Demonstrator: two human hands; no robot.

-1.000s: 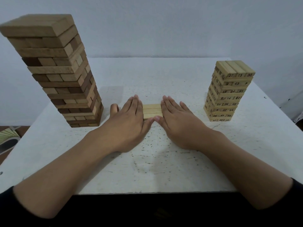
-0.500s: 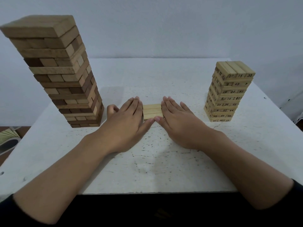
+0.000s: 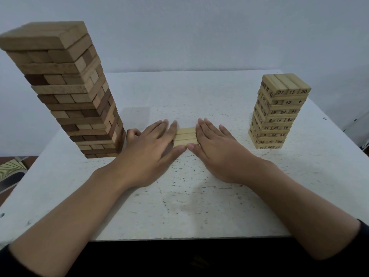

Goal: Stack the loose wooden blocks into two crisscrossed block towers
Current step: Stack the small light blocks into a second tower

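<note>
1. Step in hand, as I read it: squaring up one loose layer. The left hand (image 3: 147, 154) and right hand (image 3: 217, 152) squeeze the row of three pale blocks (image 3: 185, 136) from its two ends. The row lies flat on the white table (image 3: 179, 206).
2. Next move, my guess: lift the row as one set. That needs even pressure from both ends so the middle block doesn't drop out, and the row has to land crosswise to the layer under it.
3. Well left of the row: the tall brown tower (image 3: 65, 92). It looks finished to me.
4. Left hand, touching the row's left end: palm down, fingers straight and close together, thumb tip at the row's near edge. The little finger seems tucked off to the side, though it's hard to tell.
5. Right hand, touching the row's right end: same deal mirrored, with flat straight fingers and the thumb meeting the other thumb.
6. Well right of the row: the shorter numbered tower (image 3: 279, 114). It's the same pale wood, so it's probably where the row goes.
</note>
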